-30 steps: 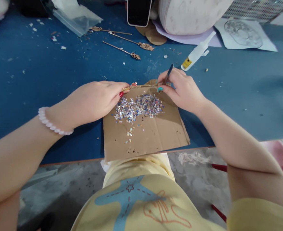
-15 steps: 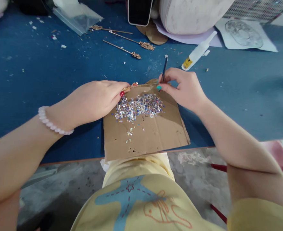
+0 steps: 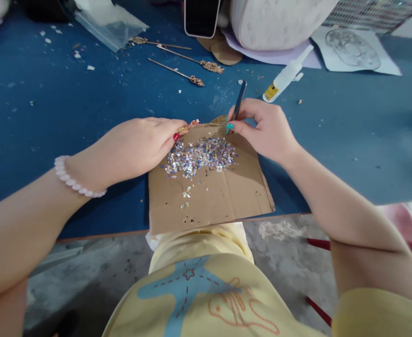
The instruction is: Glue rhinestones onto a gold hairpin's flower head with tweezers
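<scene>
My left hand (image 3: 139,142) is closed on the ornate end of a gold hairpin (image 3: 193,123), whose thin stem runs rightward along the far edge of a cardboard piece (image 3: 213,201). Dark tweezers (image 3: 240,99) stand tilted in the pinch of my right hand (image 3: 262,124), close to the stem's right end. Whether the tweezers' tips hold anything is too small to tell. Just nearer to me than the hairpin, a pile of small shiny shell-like flakes (image 3: 202,155) lies on the cardboard. A few loose flakes (image 3: 185,193) are scattered below the pile.
Beyond my hands lie several gold hairpins (image 3: 177,72) beside a clear plastic bag (image 3: 112,28). A white glue bottle (image 3: 285,77) rests on its side at the right. Along the back are a phone (image 3: 201,18), a pale bag (image 3: 279,23) and a printed paper (image 3: 355,49).
The tweezers lean further right at the top, and my right thumb and fingers have shifted slightly left. My left hand keeps its hold on the hairpin. The whole view has moved a little.
</scene>
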`<act>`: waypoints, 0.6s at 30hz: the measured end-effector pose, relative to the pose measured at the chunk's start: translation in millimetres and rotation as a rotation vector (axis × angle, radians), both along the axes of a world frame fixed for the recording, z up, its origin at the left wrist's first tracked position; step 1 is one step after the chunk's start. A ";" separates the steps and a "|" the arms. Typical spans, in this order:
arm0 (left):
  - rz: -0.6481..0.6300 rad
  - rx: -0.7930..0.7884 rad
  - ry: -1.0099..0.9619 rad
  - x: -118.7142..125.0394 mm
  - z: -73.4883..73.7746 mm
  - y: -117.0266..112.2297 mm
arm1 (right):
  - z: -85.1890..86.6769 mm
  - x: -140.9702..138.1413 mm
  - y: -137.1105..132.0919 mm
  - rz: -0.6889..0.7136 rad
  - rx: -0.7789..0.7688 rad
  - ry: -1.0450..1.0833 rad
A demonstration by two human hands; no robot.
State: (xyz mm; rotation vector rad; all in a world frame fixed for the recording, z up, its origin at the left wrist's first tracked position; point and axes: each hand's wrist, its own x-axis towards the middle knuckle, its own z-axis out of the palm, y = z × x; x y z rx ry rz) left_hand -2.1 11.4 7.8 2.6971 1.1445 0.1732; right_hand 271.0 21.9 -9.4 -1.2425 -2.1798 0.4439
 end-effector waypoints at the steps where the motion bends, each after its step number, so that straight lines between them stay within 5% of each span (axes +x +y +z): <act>1: 0.001 -0.001 -0.001 0.1 0.1 -0.2 | 0.5 -0.9 -1.1 0.003 0.004 -0.007; 18: -0.004 -0.020 -0.003 -0.3 0.5 0.6 | -3.4 13.0 6.5 0.035 0.024 -0.017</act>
